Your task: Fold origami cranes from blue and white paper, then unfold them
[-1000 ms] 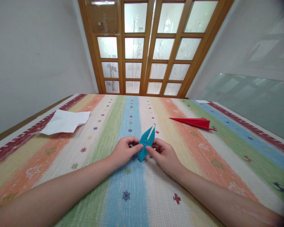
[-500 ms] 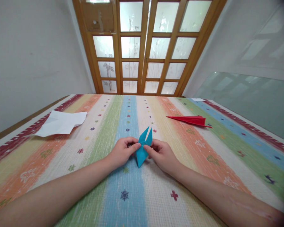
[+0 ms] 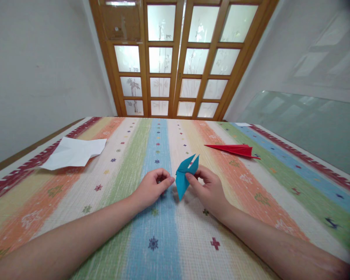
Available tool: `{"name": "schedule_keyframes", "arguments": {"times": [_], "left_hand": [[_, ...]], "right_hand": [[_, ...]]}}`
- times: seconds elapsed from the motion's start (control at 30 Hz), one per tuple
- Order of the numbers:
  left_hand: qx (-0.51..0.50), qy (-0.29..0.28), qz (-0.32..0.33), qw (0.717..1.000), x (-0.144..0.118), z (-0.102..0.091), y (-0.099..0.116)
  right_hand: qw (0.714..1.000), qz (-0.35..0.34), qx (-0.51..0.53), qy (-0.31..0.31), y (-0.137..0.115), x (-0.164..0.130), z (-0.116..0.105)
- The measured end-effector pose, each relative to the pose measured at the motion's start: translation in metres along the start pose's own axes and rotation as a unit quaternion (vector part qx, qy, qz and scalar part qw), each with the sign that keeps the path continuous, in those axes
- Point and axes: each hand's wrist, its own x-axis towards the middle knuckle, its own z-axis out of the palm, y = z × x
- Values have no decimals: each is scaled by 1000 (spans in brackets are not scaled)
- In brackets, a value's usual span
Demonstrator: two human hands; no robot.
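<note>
Folded blue paper figure (image 3: 181, 186), two narrow tips upward, one broad point downward: pinched between thumb and fingers of the right hand (image 3: 209, 191), over the multicoloured striped cloth (image 3: 201, 264). Left hand (image 3: 153, 187): just left of the figure, apart from it, fingers curled, narrow gap at most; cannot tell whether thumb and fingertips meet. Creased white paper sheet (image 3: 74, 153): well left of the figure, farther off. Long, pointed red folded paper (image 3: 235, 150): right of the figure, beyond it.

No legible txt/nos; sm mark (image 3: 116, 28) on brown door panel (image 3: 124, 18) too tiny
</note>
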Motion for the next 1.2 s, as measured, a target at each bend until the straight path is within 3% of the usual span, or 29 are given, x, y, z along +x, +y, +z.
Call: {"name": "schedule_keyframes", "arguments": {"times": [0.13,0.23,0.33,0.43,0.57,0.7,0.8,1.1,1.2], "left_hand": [[88,-82,16,993,-6,2,6],[74,-102,11,992,-8,4,8],[53,-85,4,995,-7,4,8],[59,-24,17,998,-6,2,6],[11,33,35,999,-5,-2,3],[-28,25,37,999,-6,-2,7],[-12,3,47,999,-8,-1,13],[63,-6,67,996,-9,2,15],[36,-27,55,998,-8,1,15]], "right_hand": [[999,-34,-28,-1,-6,-2,0],[999,-38,-21,-20,-8,-4,2],[999,-24,-14,-39,-6,-5,4],[999,10,5,-44,-3,-5,4],[985,90,124,-78,-2,-5,6],[929,189,277,-156,-4,-6,11],[903,207,327,-184,-5,-7,13],[895,224,350,-166,-5,-10,18],[885,240,364,-161,-7,-9,19]]}}
